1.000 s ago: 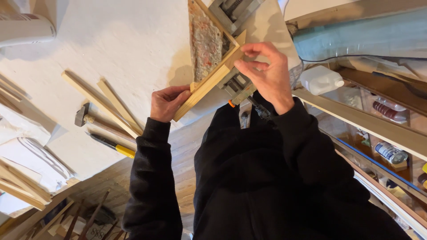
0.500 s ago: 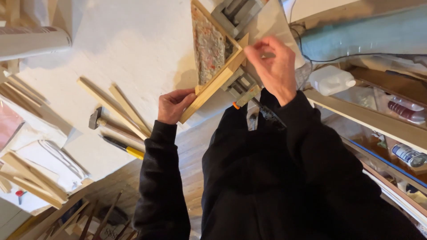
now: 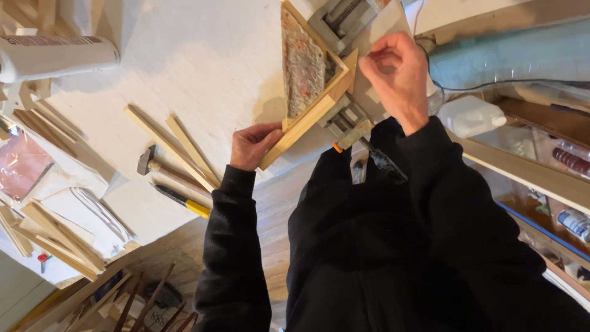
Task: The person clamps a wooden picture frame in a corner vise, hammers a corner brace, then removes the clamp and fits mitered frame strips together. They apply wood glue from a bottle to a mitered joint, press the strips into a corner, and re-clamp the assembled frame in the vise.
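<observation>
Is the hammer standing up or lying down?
Lying down. The hammer rests flat on the white table, beside wooden strips.

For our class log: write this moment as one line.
left hand: holds wooden frame | right hand: above corner clamp | hammer: on table

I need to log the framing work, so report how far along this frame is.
Done: two wooden bars of the frame already meet at a corner around the textured panel.
In hand: the left hand holds the lower bar's end, and the right hand is raised above the corner by the metal clamp.
Left: loose wooden strips, a hammer and a yellow-handled tool lie unused on the table.
</observation>
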